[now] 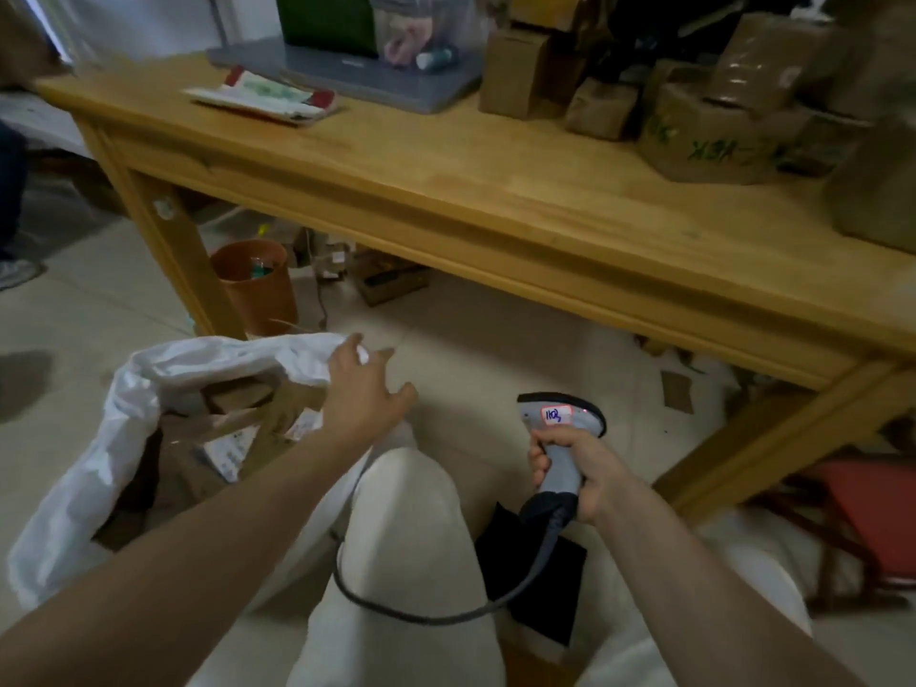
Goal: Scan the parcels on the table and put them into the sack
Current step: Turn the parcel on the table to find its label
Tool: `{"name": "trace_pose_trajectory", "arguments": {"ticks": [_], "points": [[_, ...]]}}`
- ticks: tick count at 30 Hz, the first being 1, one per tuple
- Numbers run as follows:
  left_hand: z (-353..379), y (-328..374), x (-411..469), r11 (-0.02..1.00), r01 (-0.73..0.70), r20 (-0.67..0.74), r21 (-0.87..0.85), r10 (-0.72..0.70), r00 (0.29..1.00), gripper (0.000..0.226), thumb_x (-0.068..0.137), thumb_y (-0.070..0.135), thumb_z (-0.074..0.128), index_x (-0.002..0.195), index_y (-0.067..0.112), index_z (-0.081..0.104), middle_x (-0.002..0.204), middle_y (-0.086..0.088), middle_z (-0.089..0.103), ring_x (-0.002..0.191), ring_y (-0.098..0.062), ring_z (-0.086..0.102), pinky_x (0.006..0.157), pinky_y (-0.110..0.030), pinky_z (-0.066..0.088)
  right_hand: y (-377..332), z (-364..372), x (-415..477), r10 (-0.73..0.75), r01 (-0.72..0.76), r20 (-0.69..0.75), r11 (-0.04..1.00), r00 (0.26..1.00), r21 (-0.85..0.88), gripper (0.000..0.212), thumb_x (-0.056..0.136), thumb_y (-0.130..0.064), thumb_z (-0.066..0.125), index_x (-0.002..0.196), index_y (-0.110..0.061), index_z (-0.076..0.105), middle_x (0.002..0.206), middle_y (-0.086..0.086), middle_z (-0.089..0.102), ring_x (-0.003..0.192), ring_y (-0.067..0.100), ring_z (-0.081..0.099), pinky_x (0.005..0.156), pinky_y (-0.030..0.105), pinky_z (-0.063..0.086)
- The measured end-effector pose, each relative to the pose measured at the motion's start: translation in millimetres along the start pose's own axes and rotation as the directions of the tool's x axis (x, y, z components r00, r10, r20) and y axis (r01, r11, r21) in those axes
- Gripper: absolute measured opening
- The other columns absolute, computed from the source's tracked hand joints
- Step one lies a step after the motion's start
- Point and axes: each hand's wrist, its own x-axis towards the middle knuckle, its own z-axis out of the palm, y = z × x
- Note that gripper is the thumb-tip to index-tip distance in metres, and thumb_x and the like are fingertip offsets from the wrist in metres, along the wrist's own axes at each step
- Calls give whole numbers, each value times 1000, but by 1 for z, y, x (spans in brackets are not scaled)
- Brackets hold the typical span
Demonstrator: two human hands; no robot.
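A white sack (pixel 124 404) stands open on the floor at the lower left, with several brown parcels (pixel 228 438) inside it. My left hand (pixel 364 389) hovers at the sack's right rim with fingers spread and holds nothing. My right hand (pixel 575 468) grips the handle of a grey barcode scanner (pixel 562 423) above my lap; its cable loops down over my knee. Several brown cardboard parcels (pixel 704 136) are stacked at the right end of the wooden table (pixel 446 190).
A grey laptop (pixel 357 71), a clear plastic box (pixel 421 27) and a flat printed packet (pixel 262 96) lie at the table's back left. Under the table are an orange bin (pixel 257 290) and cardboard scraps. A red stool (pixel 872 513) stands at the right.
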Motion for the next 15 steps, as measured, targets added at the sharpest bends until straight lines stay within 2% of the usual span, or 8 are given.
{"name": "trace_pose_trajectory", "arguments": {"ticks": [3, 6, 11, 15], "points": [[54, 41, 1, 973, -230, 223, -3, 225, 949, 47, 89, 27, 63, 133, 13, 55, 150, -11, 30, 139, -28, 24, 110, -29, 22, 9, -43, 15, 50, -35, -116, 991, 992, 129, 26, 95, -8, 48, 69, -7, 50, 51, 6, 46, 31, 13, 43, 35, 16, 39], [115, 69, 3, 952, -307, 436, -9, 280, 856, 42, 88, 25, 62, 128, 13, 60, 143, -12, 42, 135, -24, 36, 106, -21, 24, 20, -86, 30, 91, -41, -205, 971, 975, 234, 24, 93, -6, 49, 69, -6, 51, 49, 6, 46, 34, 14, 45, 37, 17, 42], [204, 81, 2, 955, -284, 664, 79, 162, 730, 40, 91, 25, 58, 129, 16, 59, 138, -7, 52, 128, -23, 47, 101, -24, 37, 39, -142, 57, 173, -87, -288, 953, 942, 290, 36, 96, -7, 45, 60, -7, 46, 41, 7, 43, 34, 17, 41, 39, 19, 38], [269, 70, 5, 954, -246, 767, 170, 29, 641, 33, 88, 27, 56, 118, 19, 67, 124, -5, 64, 109, -23, 60, 93, -31, 50, 58, -178, 86, 231, -126, -313, 939, 921, 321, 57, 98, -8, 43, 41, -7, 47, 38, 6, 41, 31, 17, 40, 36, 15, 35]]}}
